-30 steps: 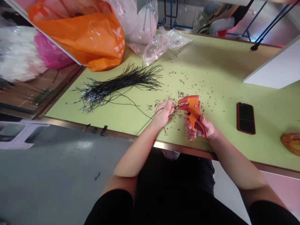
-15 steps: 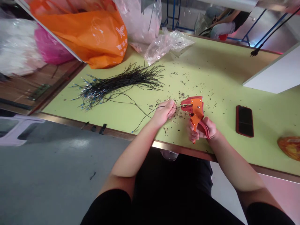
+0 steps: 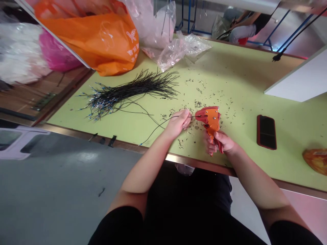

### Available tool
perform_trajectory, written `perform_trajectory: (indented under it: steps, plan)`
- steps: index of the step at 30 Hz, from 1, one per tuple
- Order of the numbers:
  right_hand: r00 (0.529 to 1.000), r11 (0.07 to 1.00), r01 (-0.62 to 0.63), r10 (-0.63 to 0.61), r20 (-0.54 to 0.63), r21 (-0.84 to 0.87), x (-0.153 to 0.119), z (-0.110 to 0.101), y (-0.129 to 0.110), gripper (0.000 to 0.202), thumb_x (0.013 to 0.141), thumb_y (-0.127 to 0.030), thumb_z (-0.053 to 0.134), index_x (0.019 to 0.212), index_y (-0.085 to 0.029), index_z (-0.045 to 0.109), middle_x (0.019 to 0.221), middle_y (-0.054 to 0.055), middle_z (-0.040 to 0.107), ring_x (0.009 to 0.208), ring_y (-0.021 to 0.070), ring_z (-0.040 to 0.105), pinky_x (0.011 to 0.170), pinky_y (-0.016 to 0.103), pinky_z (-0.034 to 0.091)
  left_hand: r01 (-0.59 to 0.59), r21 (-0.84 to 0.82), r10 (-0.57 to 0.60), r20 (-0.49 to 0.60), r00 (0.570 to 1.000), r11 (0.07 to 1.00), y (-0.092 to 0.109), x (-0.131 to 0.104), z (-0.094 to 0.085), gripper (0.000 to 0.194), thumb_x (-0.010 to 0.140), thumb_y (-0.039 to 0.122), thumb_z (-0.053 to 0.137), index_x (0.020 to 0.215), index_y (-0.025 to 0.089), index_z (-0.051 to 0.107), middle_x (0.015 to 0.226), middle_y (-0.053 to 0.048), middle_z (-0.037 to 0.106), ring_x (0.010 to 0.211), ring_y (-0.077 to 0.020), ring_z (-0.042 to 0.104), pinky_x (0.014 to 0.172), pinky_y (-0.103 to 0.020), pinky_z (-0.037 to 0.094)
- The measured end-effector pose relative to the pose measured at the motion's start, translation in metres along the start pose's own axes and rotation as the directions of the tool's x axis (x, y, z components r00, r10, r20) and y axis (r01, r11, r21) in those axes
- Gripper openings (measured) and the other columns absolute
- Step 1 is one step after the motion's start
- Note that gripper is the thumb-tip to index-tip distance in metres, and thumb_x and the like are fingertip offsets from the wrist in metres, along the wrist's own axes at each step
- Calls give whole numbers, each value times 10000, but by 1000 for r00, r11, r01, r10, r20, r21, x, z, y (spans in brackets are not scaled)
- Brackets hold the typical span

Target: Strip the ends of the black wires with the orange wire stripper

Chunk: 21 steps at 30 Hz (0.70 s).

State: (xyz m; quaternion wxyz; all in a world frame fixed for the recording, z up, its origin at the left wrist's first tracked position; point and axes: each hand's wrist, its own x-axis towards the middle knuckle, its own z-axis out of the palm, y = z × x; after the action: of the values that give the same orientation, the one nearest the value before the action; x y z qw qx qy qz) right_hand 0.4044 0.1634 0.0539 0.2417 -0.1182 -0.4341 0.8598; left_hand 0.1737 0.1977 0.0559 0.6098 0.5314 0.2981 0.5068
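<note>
My left hand (image 3: 181, 121) pinches a thin black wire (image 3: 159, 126) near one end. The wire's other end, tipped in blue, trails to the lower left over the table. My right hand (image 3: 219, 142) is wrapped round the handles of an orange and red wire stripper (image 3: 211, 117), its handles squeezed close together. The stripper's jaws point left and meet the wire end just right of my left hand. A bundle of black wires (image 3: 133, 89) with blue tips lies at the left. Small black clippings (image 3: 198, 103) are scattered around both hands.
On the green table (image 3: 240, 81), a phone (image 3: 266, 132) and an orange packet (image 3: 316, 160) lie at the right. An orange bag (image 3: 102, 41) and clear plastic bags (image 3: 173, 51) stand behind. A white panel (image 3: 301, 75) juts in; a seated person (image 3: 242, 29) is beyond.
The stripper's handles have come together and its jaws have closed at the wire end. Its head has shifted slightly left. My left hand has stayed almost still.
</note>
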Motion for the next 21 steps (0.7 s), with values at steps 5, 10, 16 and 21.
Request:
perform_trajectory:
  steps: [5, 10, 16, 21]
  plan:
    - [997, 997, 68, -70, -43, -43, 8, 7, 8, 558, 975, -685, 759, 787, -224, 506, 580, -100, 462, 436, 82, 404, 443, 217, 479, 3, -1, -3, -10, 1000, 1000, 4, 0, 4, 783, 885, 915, 632, 565, 231, 425, 468, 68, 329, 442, -93, 323, 477, -271, 303]
    - [989, 992, 114, -119, -92, -58, 13, 13, 18, 565, 973, -669, 767, 745, -233, 489, 518, -122, 420, 376, 72, 329, 374, 193, 413, -9, -25, 7, -52, 999, 1000, 5, -1, 6, 817, 844, 991, 563, 581, 236, 392, 461, 80, 301, 426, -85, 296, 454, -269, 287]
    - [987, 986, 142, -148, -67, -87, 13, 14, 19, 515, 1000, -641, 751, 789, -231, 521, 558, -112, 453, 384, 76, 358, 385, 207, 431, -13, -143, -1, -97, 995, 990, 7, 1, 9, 824, 840, 989, 571, 582, 238, 353, 444, 87, 266, 392, -78, 285, 422, -266, 277]
    - [986, 981, 147, -155, -59, -126, 15, 16, 21, 535, 969, -697, 758, 849, -227, 532, 615, -108, 469, 443, 79, 398, 454, 217, 451, 20, -240, -43, -93, 995, 971, 12, 2, 19, 838, 892, 980, 490, 570, 230, 298, 415, 99, 204, 361, -60, 220, 397, -248, 251]
